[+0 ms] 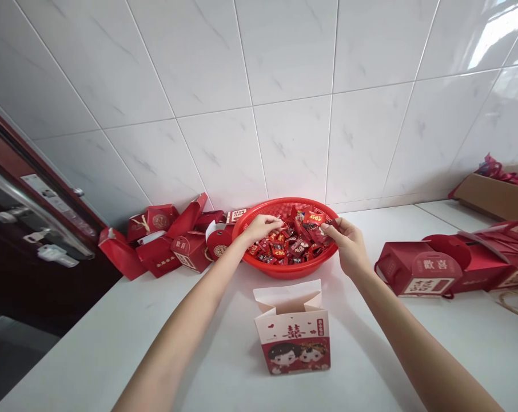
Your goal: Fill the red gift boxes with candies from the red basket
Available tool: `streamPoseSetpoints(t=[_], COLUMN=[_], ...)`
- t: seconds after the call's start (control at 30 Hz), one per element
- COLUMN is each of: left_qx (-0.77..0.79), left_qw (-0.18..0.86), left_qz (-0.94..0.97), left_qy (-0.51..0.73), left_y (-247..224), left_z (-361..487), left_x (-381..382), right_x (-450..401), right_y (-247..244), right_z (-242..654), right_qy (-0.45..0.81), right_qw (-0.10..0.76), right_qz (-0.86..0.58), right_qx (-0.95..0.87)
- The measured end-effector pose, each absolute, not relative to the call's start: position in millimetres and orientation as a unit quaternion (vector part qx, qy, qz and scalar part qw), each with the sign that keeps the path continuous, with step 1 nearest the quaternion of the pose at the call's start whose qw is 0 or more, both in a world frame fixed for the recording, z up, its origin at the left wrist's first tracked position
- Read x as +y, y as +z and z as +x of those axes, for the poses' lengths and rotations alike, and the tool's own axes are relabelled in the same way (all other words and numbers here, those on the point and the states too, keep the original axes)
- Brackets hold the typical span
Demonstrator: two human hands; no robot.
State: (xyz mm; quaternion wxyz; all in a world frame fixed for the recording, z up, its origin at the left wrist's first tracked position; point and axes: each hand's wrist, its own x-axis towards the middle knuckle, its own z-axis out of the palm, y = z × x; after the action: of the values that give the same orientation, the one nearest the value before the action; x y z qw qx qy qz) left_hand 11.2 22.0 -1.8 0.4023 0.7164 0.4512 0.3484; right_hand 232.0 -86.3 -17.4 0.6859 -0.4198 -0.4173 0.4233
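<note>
A red plastic basket [285, 271] full of wrapped candies [299, 243], mostly in red wrappers, stands against the tiled wall. Over the basket's left part is my left hand [262, 228], its fingers curled together on the candies; whatever lies between the fingertips is hidden. At the right rim, my right hand [349, 243] pinches a dark red wrapped candy [329, 223] between thumb and fingers. In front of the basket, between my forearms, an upright red and white paper gift box [297, 340] has its top flaps up. Two cartoon faces are printed on its front.
Several red gift boxes [192, 250] cluster along the wall on the left. More red boxes [430, 269] with handles line the right side of the white tabletop [126, 343]. A brown cardboard box [490, 197] sits far right. A dark door [36, 257] with keys borders the left.
</note>
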Motion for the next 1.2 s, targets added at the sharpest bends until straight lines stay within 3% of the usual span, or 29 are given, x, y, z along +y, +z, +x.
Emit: streamPoseSetpoints(t=[0.23,0.47,0.73,1.2], left_qx=[0.525,0.498,0.489,0.604], left_qw=[0.33,0.335,0.345,0.177], left_qz=[0.738,0.781,0.788,0.653], left_qy=[0.264,0.17,0.145,0.42], left_y=[-11.4,-10.4,-13.1,-9.2], left_z=[-7.2,-1.7,-2.7,-17.4], left_x=[32.7,26.4,25.4,39.5], right_x=[-87.4,-88.0,-89.6,-87.1], right_y=[-19.8,-19.6,-19.6,-21.8], right_z=[232.9,232.7,232.2,234.7], right_qy=[0.442,0.435,0.436,0.446], right_qw=[0.682,0.68,0.679,0.687], right_qz=[-0.406,-0.408,-0.412,-0.401], right_qx=[-0.418,-0.427,-0.423,-0.409])
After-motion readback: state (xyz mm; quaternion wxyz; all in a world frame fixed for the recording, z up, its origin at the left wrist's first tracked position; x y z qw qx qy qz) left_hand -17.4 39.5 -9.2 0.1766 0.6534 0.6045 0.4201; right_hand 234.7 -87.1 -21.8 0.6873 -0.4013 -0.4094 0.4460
